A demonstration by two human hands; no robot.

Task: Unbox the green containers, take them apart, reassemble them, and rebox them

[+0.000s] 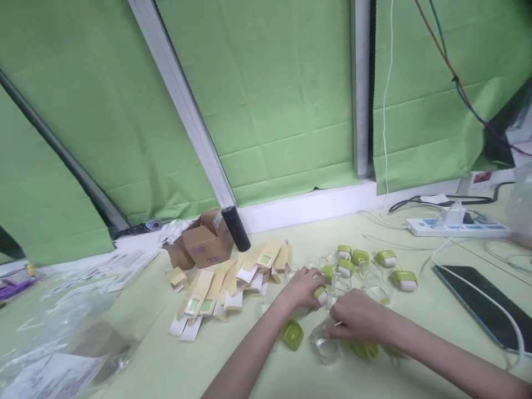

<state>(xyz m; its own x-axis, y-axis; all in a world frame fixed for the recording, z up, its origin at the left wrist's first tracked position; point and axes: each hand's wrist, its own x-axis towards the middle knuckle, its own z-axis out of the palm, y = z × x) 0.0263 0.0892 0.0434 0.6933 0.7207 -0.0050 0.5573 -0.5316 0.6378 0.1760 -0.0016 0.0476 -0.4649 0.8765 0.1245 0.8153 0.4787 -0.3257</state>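
My left hand (304,286) reaches over the table with its fingers curled round a small green earbud case (320,295) with a pale lower part. Close beside it, my right hand (358,315) is closed, thumb and fingers on a transparent plastic case cover (326,348) low over the table. A green case (292,334) lies below my left wrist. More green pieces (364,350) show partly under my right forearm. Several green-and-white cases (405,280) and transparent covers (378,288) are scattered beyond and right of my hands.
Left of my hands lies a pile of cardboard packaging sleeves (216,291). Behind it stand an open carton (208,239) and a black cylinder (236,228). A phone (486,305), cables and a power strip (457,226) are at right. Plastic bags (62,327) lie at left.
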